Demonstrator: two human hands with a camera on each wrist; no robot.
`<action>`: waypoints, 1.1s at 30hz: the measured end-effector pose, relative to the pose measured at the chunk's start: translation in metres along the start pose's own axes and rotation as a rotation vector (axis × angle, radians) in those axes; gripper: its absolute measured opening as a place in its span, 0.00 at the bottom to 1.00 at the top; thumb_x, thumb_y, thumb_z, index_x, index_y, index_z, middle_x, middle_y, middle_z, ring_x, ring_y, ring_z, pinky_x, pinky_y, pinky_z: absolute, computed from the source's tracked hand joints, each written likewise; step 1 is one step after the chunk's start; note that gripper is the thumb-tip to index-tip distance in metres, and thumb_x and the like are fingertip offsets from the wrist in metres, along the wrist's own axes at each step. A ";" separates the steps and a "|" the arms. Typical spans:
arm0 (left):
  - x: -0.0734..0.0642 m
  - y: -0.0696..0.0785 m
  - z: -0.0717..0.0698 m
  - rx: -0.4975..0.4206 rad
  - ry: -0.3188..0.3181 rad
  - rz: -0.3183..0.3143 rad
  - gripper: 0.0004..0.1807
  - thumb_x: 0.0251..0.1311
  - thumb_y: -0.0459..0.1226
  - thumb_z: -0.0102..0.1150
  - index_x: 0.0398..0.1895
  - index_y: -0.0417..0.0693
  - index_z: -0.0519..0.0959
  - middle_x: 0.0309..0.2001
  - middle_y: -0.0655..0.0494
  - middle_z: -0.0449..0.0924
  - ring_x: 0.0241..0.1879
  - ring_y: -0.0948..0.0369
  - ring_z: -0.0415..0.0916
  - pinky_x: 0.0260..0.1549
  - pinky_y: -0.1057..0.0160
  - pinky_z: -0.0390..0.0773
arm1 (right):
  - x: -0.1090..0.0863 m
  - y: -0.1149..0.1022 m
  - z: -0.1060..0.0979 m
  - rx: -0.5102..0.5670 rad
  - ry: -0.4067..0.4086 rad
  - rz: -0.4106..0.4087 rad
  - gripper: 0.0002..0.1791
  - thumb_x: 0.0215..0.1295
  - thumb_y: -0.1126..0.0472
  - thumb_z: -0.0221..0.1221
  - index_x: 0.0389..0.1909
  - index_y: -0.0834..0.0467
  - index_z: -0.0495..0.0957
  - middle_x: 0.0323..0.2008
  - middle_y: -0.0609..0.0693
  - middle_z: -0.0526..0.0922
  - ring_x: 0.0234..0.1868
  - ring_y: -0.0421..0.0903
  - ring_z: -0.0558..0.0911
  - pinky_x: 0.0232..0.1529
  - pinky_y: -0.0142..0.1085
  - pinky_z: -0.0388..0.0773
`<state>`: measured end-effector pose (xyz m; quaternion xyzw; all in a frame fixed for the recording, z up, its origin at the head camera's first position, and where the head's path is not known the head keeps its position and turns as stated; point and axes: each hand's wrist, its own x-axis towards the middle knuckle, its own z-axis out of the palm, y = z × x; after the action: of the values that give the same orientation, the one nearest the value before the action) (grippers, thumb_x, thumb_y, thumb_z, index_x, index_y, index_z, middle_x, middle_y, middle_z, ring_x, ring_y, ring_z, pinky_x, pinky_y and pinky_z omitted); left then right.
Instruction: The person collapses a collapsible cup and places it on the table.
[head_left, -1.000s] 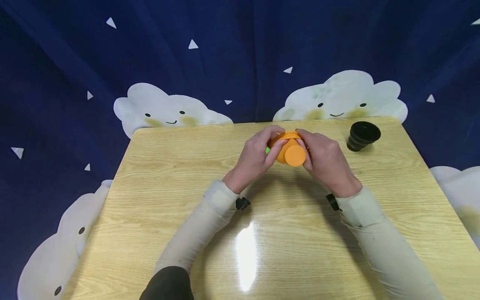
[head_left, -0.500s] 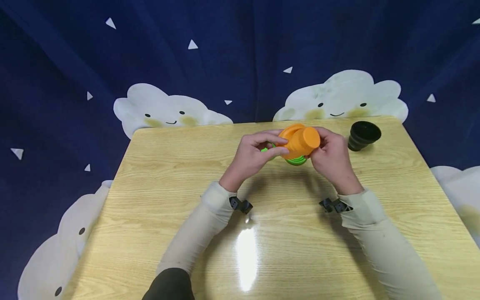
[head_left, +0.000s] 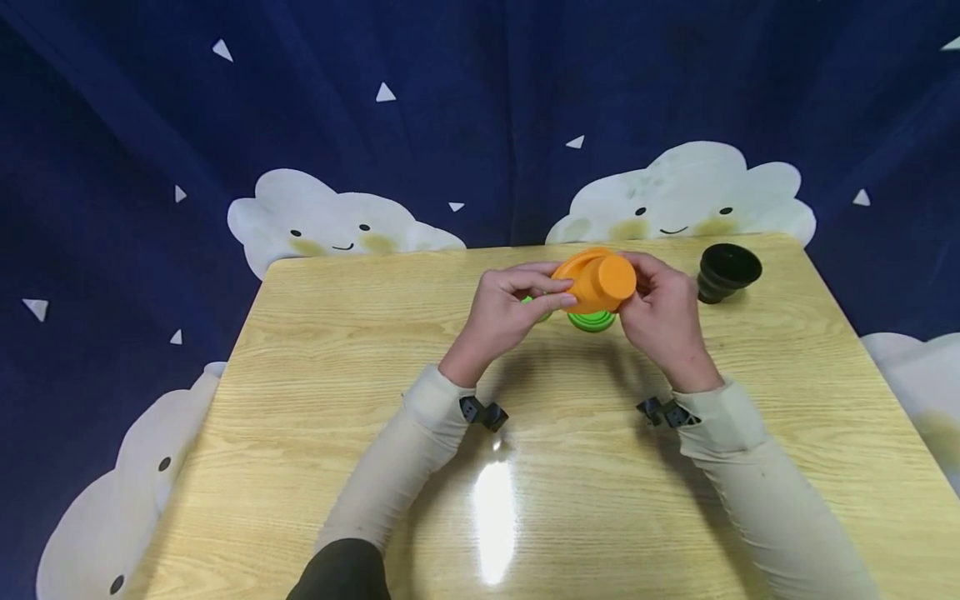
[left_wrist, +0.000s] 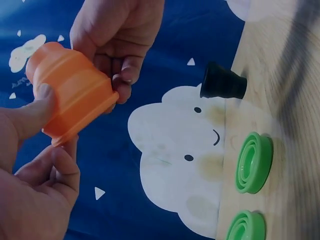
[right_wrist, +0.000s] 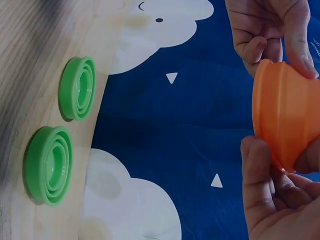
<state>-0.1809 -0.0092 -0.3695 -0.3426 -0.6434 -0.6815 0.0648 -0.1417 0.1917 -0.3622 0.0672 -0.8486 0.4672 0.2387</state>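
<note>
Both hands hold an orange collapsible cup (head_left: pixel 600 287) above the table, tilted with its round base towards the head camera. My left hand (head_left: pixel 510 308) pinches the rim side, thumb on the stepped wall and fingers under the rim, as the left wrist view shows. The right hand (head_left: pixel 663 321) grips the other side; in the right wrist view its fingertips (right_wrist: pixel 256 150) touch the rim. Below the cup, two green collapsible cups (left_wrist: pixel 254 162) (right_wrist: pixel 50 165) lie flattened on the table; in the head view the hands and orange cup partly cover them.
A black collapsible cup (head_left: pixel 727 271) stands expanded at the table's back right, just beyond the right hand. The wooden table (head_left: pixel 337 375) ends at a dark blue curtain (head_left: pixel 450 108) with white clouds. Glare marks the table's front middle.
The orange cup has shifted slightly right and turned, its base now facing up and right. The right hand's hold has changed and a green cup beneath shows. Little differs from half a second ago.
</note>
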 end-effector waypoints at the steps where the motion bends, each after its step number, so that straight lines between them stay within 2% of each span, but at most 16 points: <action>1: 0.000 0.000 0.000 0.011 0.005 -0.012 0.09 0.50 0.23 0.74 0.35 0.30 0.88 0.44 0.40 0.86 0.51 0.59 0.81 0.47 0.54 0.85 | 0.000 0.000 0.000 -0.001 0.000 0.000 0.14 0.65 0.76 0.57 0.50 0.70 0.82 0.45 0.62 0.86 0.45 0.54 0.86 0.48 0.30 0.82; 4: 0.001 0.002 0.001 0.051 0.018 -0.044 0.09 0.49 0.25 0.76 0.34 0.33 0.88 0.44 0.42 0.86 0.50 0.61 0.82 0.48 0.56 0.84 | -0.001 0.000 0.001 -0.001 0.002 -0.007 0.15 0.65 0.76 0.58 0.52 0.70 0.81 0.47 0.63 0.86 0.47 0.54 0.86 0.51 0.38 0.82; 7: 0.002 0.004 0.002 0.084 0.039 -0.079 0.09 0.49 0.27 0.77 0.34 0.35 0.89 0.43 0.44 0.87 0.50 0.62 0.82 0.46 0.59 0.84 | -0.002 0.000 0.001 -0.005 0.006 -0.018 0.14 0.66 0.75 0.58 0.52 0.71 0.81 0.47 0.63 0.85 0.48 0.55 0.86 0.52 0.39 0.82; 11: 0.002 0.005 0.004 0.123 0.070 -0.125 0.09 0.48 0.29 0.78 0.34 0.37 0.89 0.43 0.46 0.87 0.48 0.63 0.82 0.40 0.61 0.85 | -0.002 0.000 0.002 -0.013 0.010 -0.025 0.14 0.67 0.74 0.58 0.52 0.70 0.81 0.46 0.63 0.86 0.45 0.53 0.86 0.49 0.29 0.81; 15: 0.003 0.004 0.006 0.147 0.085 -0.162 0.09 0.48 0.28 0.78 0.34 0.36 0.89 0.43 0.47 0.88 0.42 0.63 0.84 0.36 0.61 0.86 | -0.003 -0.001 0.002 -0.025 0.019 -0.059 0.13 0.70 0.70 0.58 0.51 0.71 0.81 0.41 0.62 0.87 0.36 0.51 0.86 0.40 0.18 0.77; 19: 0.004 0.004 0.009 0.115 0.103 -0.174 0.09 0.49 0.26 0.76 0.35 0.34 0.89 0.41 0.47 0.88 0.39 0.62 0.85 0.36 0.61 0.87 | -0.003 -0.002 0.003 -0.043 0.027 -0.080 0.14 0.73 0.66 0.58 0.52 0.71 0.80 0.40 0.62 0.87 0.33 0.50 0.84 0.37 0.16 0.75; 24: 0.006 0.003 0.012 0.083 0.120 -0.177 0.10 0.49 0.26 0.76 0.36 0.33 0.88 0.41 0.47 0.88 0.39 0.61 0.86 0.38 0.60 0.87 | -0.002 -0.001 0.002 -0.041 0.037 -0.049 0.14 0.73 0.65 0.58 0.53 0.68 0.81 0.39 0.59 0.87 0.31 0.45 0.83 0.34 0.17 0.76; 29: 0.007 -0.002 0.011 0.026 0.168 -0.226 0.09 0.52 0.28 0.75 0.37 0.34 0.88 0.39 0.48 0.88 0.39 0.60 0.85 0.41 0.60 0.86 | 0.000 0.001 0.000 0.092 0.025 -0.014 0.15 0.72 0.65 0.60 0.56 0.66 0.78 0.37 0.58 0.87 0.26 0.39 0.82 0.28 0.22 0.79; 33: 0.008 -0.005 0.011 -0.036 0.222 -0.253 0.09 0.54 0.27 0.74 0.38 0.33 0.88 0.38 0.47 0.88 0.37 0.58 0.85 0.41 0.57 0.86 | 0.001 0.000 -0.001 0.262 -0.006 0.000 0.15 0.70 0.66 0.62 0.54 0.66 0.77 0.39 0.58 0.86 0.30 0.40 0.84 0.30 0.26 0.82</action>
<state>-0.1853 0.0046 -0.3701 -0.1826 -0.6579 -0.7294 0.0431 -0.1425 0.1931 -0.3614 0.0991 -0.7812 0.5738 0.2252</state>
